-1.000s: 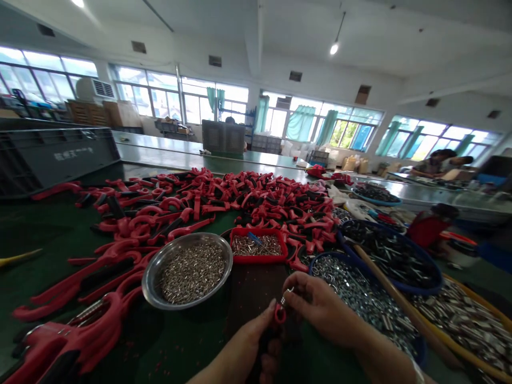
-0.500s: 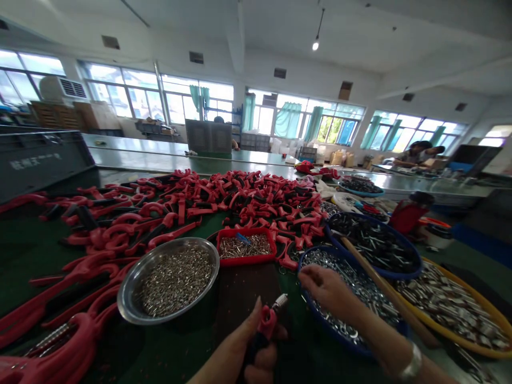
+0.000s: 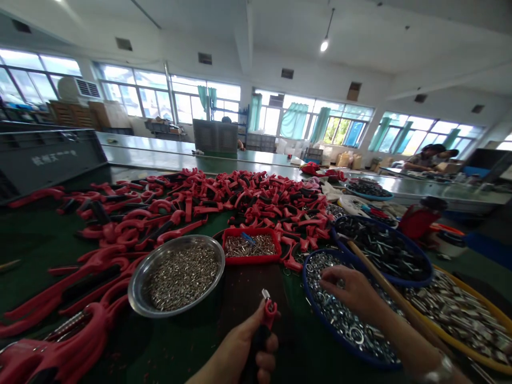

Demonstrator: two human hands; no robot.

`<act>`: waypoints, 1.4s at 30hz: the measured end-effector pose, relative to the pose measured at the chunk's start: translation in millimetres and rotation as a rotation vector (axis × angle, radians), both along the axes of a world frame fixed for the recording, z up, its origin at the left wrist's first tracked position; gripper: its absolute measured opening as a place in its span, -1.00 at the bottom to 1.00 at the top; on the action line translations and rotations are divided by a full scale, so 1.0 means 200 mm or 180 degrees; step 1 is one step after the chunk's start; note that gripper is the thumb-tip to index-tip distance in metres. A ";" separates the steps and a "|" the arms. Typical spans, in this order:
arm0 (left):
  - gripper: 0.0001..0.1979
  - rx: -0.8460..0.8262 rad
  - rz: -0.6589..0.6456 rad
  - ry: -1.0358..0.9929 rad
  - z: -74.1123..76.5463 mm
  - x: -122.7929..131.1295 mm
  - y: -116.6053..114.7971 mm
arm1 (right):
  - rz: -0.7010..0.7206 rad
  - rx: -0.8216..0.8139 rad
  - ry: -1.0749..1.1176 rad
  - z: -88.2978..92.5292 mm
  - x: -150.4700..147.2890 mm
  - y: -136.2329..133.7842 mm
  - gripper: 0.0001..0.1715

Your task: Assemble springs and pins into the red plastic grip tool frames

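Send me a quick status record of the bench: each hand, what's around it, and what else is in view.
left hand: grips an upright red-and-black plastic handle, small silver metal fitting at its tip
right hand: fingers curved just above silver steel washers in a round blue-rimmed basin
things: round steel bowl of small silver metal pieces; red plastic tray
rest: heap of red-and-black handles; seated co-worker at a far bench

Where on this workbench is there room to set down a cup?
The dark brown patch between the round steel bowl of small metal pieces, the red plastic tray and the blue basin of steel rings is free, as is the green mat at far left. The heap of red-and-black plastic parts is crowded.
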State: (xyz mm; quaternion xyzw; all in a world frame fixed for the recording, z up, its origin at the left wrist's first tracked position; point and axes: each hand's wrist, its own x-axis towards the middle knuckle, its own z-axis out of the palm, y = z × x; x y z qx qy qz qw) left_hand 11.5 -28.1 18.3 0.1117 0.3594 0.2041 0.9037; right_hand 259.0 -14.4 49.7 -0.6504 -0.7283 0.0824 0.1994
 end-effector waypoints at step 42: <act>-0.64 0.0128 0.0977 -0.0218 -0.06 0.00 0.01 | -0.0655 -0.0241 -0.0714 0.24 0.30 0.07 -0.62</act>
